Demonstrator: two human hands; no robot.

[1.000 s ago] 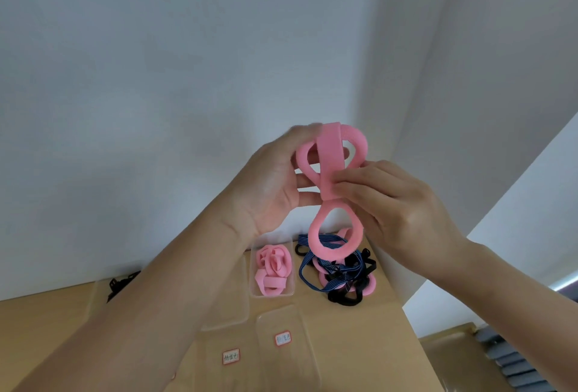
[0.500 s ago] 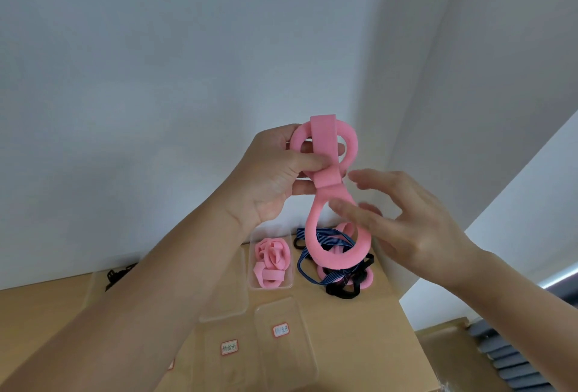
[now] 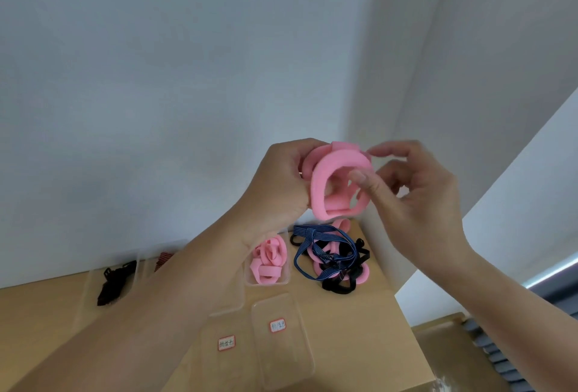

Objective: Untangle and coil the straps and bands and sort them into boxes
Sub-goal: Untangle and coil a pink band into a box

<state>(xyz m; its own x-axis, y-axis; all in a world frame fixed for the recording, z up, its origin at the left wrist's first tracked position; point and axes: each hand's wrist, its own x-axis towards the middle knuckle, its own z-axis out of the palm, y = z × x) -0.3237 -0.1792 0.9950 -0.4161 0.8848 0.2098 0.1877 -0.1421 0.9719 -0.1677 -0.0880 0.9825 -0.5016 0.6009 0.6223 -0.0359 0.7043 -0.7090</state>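
Pink band [image 3: 325, 191]: coiled, held up above the far right corner of the table [image 3: 359, 323] | left hand [image 3: 281, 185]: fingers curled round the coil's left side | right hand [image 3: 419, 194]: thumb and forefinger pinch its right side | box [image 3: 286, 279]: coiled pink bands, far edge | tangle [image 3: 331, 257]: blue, black, pink straps, just right of box.

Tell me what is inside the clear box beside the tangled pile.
Coiled pink bands lie in the clear box; the left wrist hides its far left corner.
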